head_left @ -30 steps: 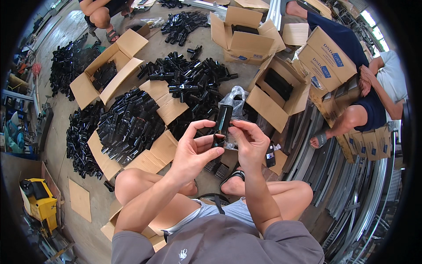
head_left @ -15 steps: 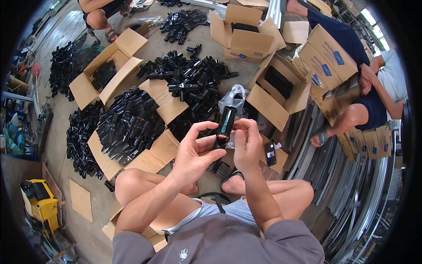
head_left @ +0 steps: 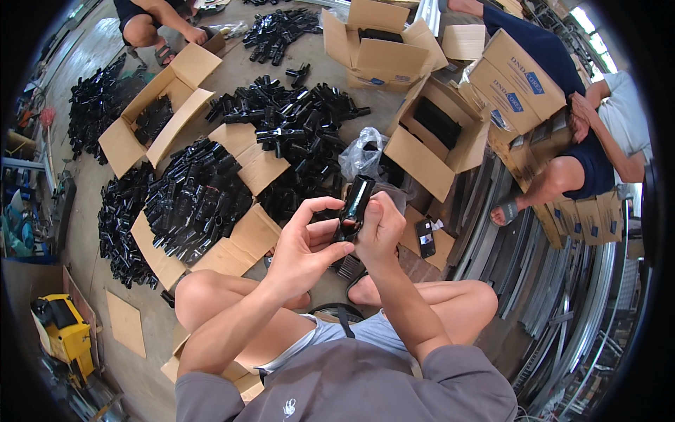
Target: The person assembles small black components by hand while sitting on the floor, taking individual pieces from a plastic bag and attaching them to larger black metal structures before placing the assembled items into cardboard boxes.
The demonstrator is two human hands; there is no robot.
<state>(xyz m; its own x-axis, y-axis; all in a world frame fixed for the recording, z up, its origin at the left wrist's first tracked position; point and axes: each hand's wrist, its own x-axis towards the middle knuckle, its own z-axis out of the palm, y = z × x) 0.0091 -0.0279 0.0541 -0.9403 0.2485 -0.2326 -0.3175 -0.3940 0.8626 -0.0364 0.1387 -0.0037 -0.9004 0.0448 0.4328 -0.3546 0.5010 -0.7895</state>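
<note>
I hold a black tubular plastic fitting upright in front of me with both hands, above my knees. My right hand wraps its lower part from the right. Fingers of my left hand press on its lower end from the left. Just beyond it a crumpled clear plastic bag lies on the floor. A heap of like black fittings spreads across the floor ahead of me.
Open cardboard boxes and flattened cardboard with more black fittings ring me. A dark phone lies by my right knee. Two people sit at the right and one at the top left. Metal rails lie at right; a yellow machine at lower left.
The fitting has come out of the clear bag, which now lies on the floor behind it. My hands have drawn slightly closer to me and shifted their grip on the fitting.
</note>
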